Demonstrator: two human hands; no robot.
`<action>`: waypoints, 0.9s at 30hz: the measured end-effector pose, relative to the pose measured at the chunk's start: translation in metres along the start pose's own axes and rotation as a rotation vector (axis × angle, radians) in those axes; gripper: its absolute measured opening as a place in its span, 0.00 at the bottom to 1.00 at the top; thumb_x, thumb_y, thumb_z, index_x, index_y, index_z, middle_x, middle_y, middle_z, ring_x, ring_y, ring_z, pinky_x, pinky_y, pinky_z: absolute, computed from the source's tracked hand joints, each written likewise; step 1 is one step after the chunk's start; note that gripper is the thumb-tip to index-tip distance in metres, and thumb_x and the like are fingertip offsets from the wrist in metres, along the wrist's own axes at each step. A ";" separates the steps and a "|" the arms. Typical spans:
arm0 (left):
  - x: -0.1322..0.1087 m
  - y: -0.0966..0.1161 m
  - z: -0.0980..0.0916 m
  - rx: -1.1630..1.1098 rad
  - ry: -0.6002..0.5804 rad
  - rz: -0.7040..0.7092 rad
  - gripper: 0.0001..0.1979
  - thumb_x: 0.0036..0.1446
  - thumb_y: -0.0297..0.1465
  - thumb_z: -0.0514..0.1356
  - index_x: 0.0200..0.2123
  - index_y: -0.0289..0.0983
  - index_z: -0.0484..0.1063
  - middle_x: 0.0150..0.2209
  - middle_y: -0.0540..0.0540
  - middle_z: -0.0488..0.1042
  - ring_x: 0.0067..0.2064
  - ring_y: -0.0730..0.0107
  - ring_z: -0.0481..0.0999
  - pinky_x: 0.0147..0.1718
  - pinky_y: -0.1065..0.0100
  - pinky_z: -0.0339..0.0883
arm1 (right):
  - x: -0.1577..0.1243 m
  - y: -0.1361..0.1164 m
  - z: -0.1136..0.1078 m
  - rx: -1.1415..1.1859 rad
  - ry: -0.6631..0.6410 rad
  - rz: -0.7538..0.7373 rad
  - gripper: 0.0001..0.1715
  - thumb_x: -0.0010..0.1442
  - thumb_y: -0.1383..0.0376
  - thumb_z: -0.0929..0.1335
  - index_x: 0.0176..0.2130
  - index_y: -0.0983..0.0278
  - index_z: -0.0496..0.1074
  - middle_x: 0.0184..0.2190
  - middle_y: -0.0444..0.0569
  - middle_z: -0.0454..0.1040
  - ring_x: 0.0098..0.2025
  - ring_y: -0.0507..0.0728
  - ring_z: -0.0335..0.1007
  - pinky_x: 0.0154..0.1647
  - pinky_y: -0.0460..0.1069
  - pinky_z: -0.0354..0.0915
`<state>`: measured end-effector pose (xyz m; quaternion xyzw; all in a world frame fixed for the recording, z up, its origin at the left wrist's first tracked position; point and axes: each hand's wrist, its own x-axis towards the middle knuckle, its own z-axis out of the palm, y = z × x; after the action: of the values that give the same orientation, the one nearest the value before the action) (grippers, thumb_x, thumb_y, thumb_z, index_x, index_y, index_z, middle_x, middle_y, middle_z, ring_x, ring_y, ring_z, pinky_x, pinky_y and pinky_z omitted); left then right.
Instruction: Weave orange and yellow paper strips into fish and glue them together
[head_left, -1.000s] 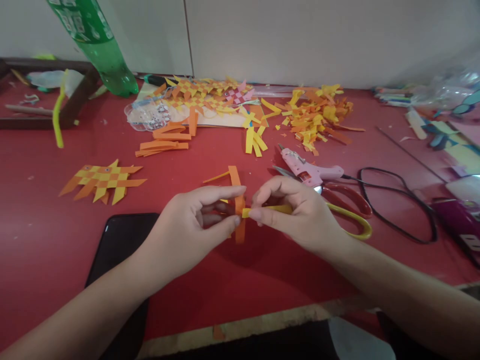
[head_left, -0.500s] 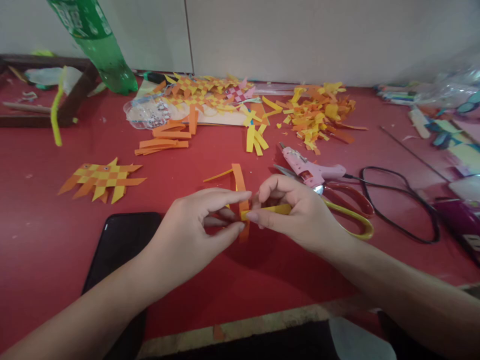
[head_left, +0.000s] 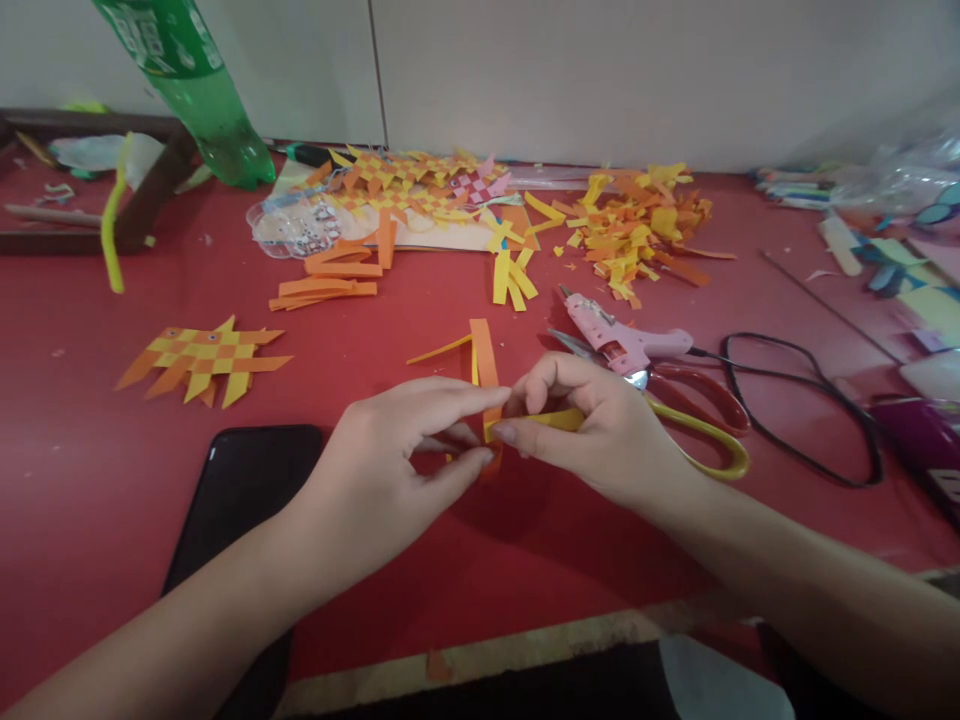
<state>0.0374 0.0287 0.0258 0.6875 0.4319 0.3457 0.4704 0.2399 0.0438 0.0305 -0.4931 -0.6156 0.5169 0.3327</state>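
An orange paper strip (head_left: 484, 355) stands upright between my hands, crossed by a yellow strip (head_left: 559, 420). My left hand (head_left: 409, 440) has its fingers and thumb closed around the orange strip near the crossing. The yellow strip is pinched between the thumb and fingers of my right hand (head_left: 574, 415). Another thin strip (head_left: 440, 349) sticks out to the left behind the orange one. A woven orange and yellow paper fish (head_left: 206, 358) lies on the red table at the left.
A black phone (head_left: 244, 495) lies beside my left forearm. Scissors (head_left: 701, 440) and a pink glue gun (head_left: 622, 340) with its cable are at the right. Behind are orange strips (head_left: 330, 285), a scrap pile (head_left: 637, 225), a green bottle (head_left: 214, 110) and a tray (head_left: 161, 170).
The orange strip has shifted slightly right and turned more of its face to view. The fingers of my left hand have moved a little right, closer to my right hand.
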 end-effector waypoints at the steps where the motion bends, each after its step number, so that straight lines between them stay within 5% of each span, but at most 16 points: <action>1: 0.000 0.000 0.000 0.001 0.005 0.002 0.19 0.56 0.23 0.63 0.51 0.40 0.78 0.45 0.46 0.80 0.36 0.74 0.83 0.40 0.77 0.79 | 0.000 -0.001 0.000 0.002 0.002 -0.003 0.16 0.53 0.64 0.75 0.28 0.62 0.63 0.29 0.43 0.76 0.29 0.49 0.72 0.30 0.45 0.66; 11: -0.002 0.001 0.001 -0.040 0.017 -0.003 0.21 0.55 0.23 0.65 0.52 0.46 0.78 0.44 0.50 0.79 0.37 0.75 0.83 0.41 0.76 0.78 | -0.001 0.000 0.002 0.051 0.014 -0.048 0.16 0.53 0.66 0.75 0.28 0.62 0.63 0.27 0.42 0.75 0.27 0.48 0.71 0.29 0.43 0.67; 18: 0.000 0.002 -0.001 -0.329 0.084 -0.165 0.38 0.54 0.32 0.70 0.66 0.48 0.60 0.33 0.53 0.80 0.35 0.72 0.83 0.38 0.74 0.79 | -0.004 -0.003 0.001 0.063 0.070 -0.074 0.19 0.54 0.64 0.75 0.28 0.61 0.61 0.26 0.40 0.72 0.24 0.46 0.66 0.24 0.43 0.63; 27: 0.002 0.007 -0.005 -0.301 0.101 -0.273 0.35 0.52 0.33 0.71 0.62 0.45 0.64 0.31 0.53 0.80 0.33 0.71 0.83 0.35 0.75 0.78 | -0.007 -0.003 0.000 0.084 0.010 -0.078 0.13 0.56 0.62 0.75 0.31 0.62 0.67 0.28 0.41 0.73 0.26 0.48 0.69 0.26 0.43 0.65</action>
<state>0.0357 0.0308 0.0341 0.5265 0.4875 0.3734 0.5880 0.2409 0.0373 0.0342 -0.4571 -0.6105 0.5264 0.3758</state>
